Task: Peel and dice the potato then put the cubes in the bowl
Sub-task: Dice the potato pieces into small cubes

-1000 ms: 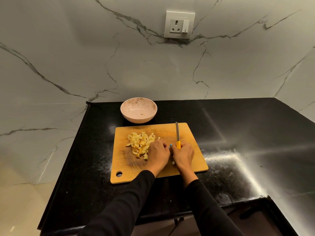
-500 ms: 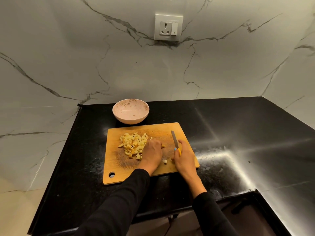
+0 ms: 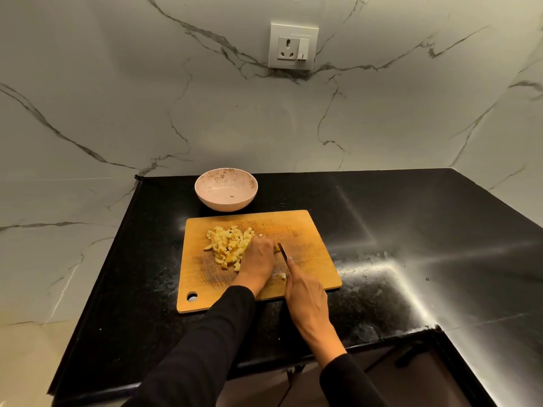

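Note:
A pile of yellow potato cubes (image 3: 227,245) lies on the wooden cutting board (image 3: 308,233), left of centre. My left hand (image 3: 258,261) rests on the board just right of the pile, fingers curled over a piece that is hidden beneath them. My right hand (image 3: 305,292) grips the knife (image 3: 282,250); its blade points away from me and sits right beside my left fingers. One small loose cube (image 3: 282,276) lies between my hands. The pink bowl (image 3: 205,183) stands behind the board, holding only a tiny scrap.
The board lies on a black counter (image 3: 411,230) set in a corner of marble walls. A wall socket (image 3: 293,47) is high on the back wall. The counter's left edge (image 3: 97,277) and front edge are close to the board.
My right hand has swung the knife left and lower, the blade now tight against my left fingers. The left hand stays by the pile. The camera view shifted slightly.

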